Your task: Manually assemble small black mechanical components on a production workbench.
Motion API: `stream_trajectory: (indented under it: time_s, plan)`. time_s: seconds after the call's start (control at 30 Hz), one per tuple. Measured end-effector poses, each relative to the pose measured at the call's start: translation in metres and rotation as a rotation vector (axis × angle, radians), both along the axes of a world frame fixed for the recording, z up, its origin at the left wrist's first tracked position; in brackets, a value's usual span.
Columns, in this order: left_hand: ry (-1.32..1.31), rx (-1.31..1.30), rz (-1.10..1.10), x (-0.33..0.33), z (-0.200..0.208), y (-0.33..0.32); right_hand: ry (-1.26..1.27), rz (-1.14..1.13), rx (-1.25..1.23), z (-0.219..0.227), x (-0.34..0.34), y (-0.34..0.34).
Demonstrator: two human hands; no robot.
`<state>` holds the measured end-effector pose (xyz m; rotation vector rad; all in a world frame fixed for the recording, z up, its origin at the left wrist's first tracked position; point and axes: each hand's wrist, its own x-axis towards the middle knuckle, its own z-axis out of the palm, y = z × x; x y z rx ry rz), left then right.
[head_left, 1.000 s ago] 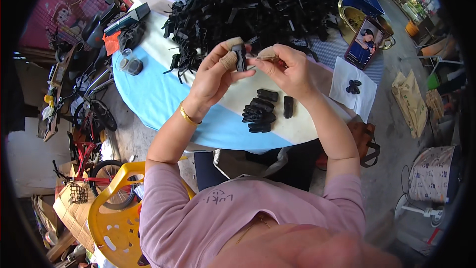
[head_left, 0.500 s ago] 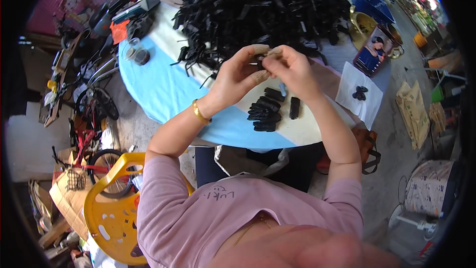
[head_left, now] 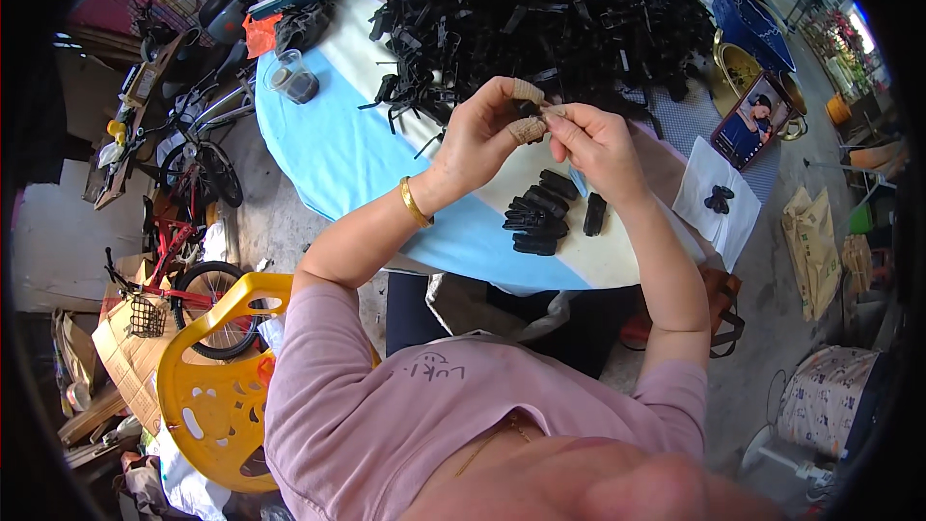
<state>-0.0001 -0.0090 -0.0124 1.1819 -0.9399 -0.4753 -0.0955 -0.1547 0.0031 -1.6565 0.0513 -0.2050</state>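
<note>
Over the table, just in front of a big heap of black strap-like pieces, my two hands meet at the fingertips. My left hand is curled, with tan wraps on its thumb and index finger. It pinches something small and dark that the fingers mostly hide. Thumb and fingers pressed together, my right hand pinches at the same spot; what it grips is too small to name. Below the hands lie several small black bundles in a row, with one more black bundle beside them. A small light-blue item shows next to my right wrist.
A blue, cream and pink cloth covers the round table. At the right are a phone propped upright, a brass-coloured pot and white paper with small black pieces. A plastic cup stands left, a yellow chair lower left.
The view has shifted, so the table sits further right. My fingertips have changed position: the right hand now pinches at the right side of the left fingertips, with its fingers drawn closer together.
</note>
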Motion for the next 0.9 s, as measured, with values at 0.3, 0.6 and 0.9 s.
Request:
stream_trajectory:
  time_s: [0.3, 0.6, 0.9]
  plan:
    - [-0.427, 0.036, 0.255, -0.006, 0.0, -0.003, -0.072, -0.024, -0.238, 0.008, 0.0, -0.012]
    - [-0.678, 0.492, -0.117, -0.007, 0.0, -0.005, 0.229, -0.482, -1.048, -0.005, -0.004, -0.101]
    - [-0.412, 0.379, 0.006, -0.011, 0.01, -0.004, 0.244, -0.595, -1.037, -0.001, -0.004, -0.103]
